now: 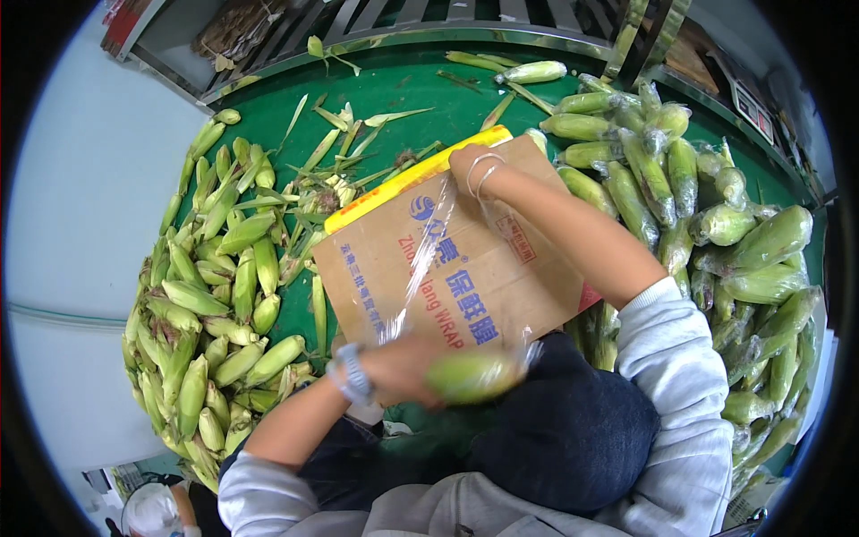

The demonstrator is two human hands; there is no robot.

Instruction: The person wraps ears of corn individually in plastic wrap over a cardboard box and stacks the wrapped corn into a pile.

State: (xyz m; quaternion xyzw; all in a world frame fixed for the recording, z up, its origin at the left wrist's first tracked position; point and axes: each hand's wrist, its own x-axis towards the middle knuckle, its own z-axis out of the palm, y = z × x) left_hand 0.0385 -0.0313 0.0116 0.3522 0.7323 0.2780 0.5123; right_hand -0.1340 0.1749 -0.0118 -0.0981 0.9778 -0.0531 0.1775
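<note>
My left hand point(400, 369), wearing a pale watch, is closed around an ear of corn point(476, 374) in its green husk, low over my lap. Both are smeared by motion. A strip of clear cling film point(419, 279) stretches above a printed cardboard sheet or box point(376, 291) toward that hand. My right hand point(472, 170), with thin white bands on its wrist, is closed at the far edge of the cardboard, on a yellow cling film roll point(394, 190). Its fingertips are hidden.
A heap of unwrapped corn ears point(210, 300) lies left. Film-wrapped ears point(644, 174) are piled right. Loose husks point(335, 148) litter the green surface point(394, 76) beyond the cardboard. A metal rack point(403, 38) borders the far side; a scale point(750, 107) stands far right.
</note>
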